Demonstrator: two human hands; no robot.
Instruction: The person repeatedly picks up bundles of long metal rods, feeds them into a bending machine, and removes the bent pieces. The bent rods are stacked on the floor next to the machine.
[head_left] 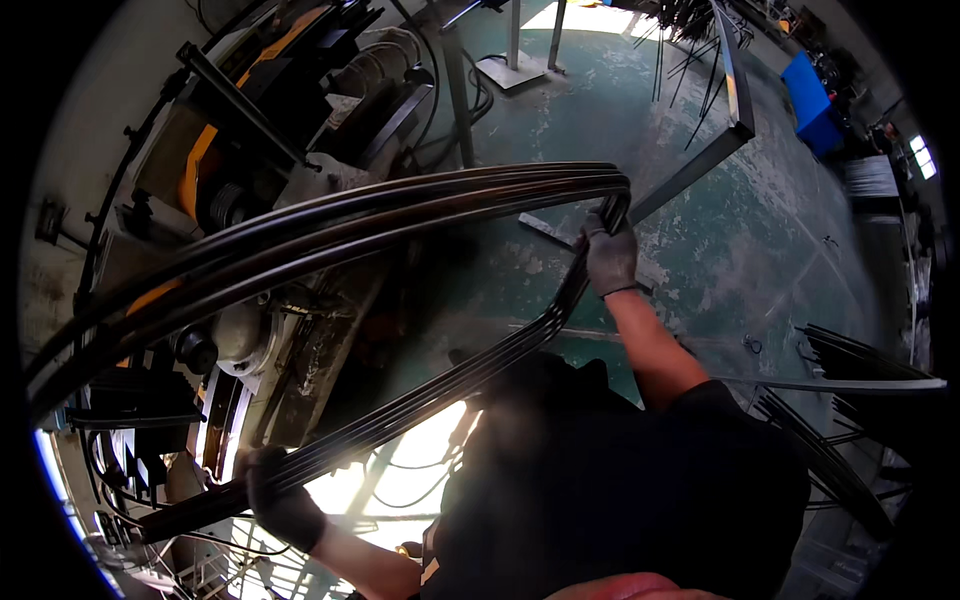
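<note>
A bundle of several dark, bent metal bars (pixel 430 389) spans the view in front of my body. Its long upper run arcs from the far left to a bend at the centre right, then turns back down to the lower left. My right hand (pixel 611 256), in a grey glove, is wrapped round the short stretch just below that bend. Near the lower left end, my left hand (pixel 283 502), in a dark glove, grips the same bundle from beneath. Whether the bars are hollow I cannot tell.
Machinery with a thick cylindrical bar (pixel 245 105) and cables stands at left. Beyond my right hand a grey metal frame (pixel 690 172) rises from the worn green floor (pixel 790 240). More dark rods (pixel 830 470) lie at the right. A blue bin (pixel 811 103) stands far right.
</note>
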